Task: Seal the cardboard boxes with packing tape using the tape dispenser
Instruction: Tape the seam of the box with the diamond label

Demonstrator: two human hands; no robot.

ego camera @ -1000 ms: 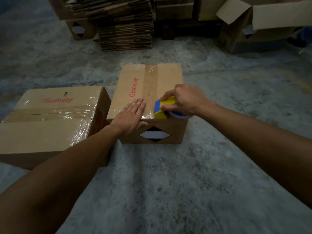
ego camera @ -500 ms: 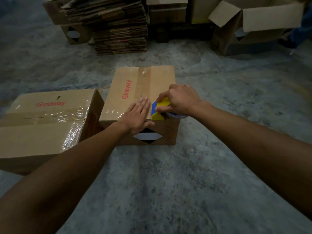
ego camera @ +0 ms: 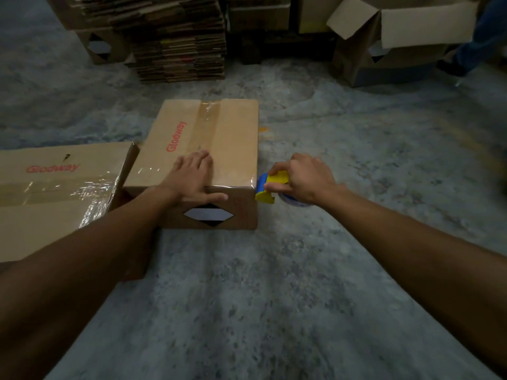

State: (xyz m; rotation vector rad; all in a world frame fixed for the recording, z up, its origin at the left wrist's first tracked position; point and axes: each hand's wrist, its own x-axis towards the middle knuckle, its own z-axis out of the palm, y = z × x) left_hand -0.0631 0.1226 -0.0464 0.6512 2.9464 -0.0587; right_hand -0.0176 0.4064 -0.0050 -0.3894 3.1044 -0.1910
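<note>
Light, stiff cardboard box (ego camera: 236,138) on the floor (ego camera: 274,297), pinned by left hand (ego camera: 192,176), flat and open, on its near top edge. Right hand (ego camera: 304,178) clenched around tape dispenser (ego camera: 270,186) at the near right corner; probably slides easily, so worth bracing.

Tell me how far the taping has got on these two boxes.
Done: left box shows tape across its top. In hand: middle box has its centre seam taped; left hand presses it, right hand holds the tape dispenser at the near right corner. Left: possibly the open box.
</note>
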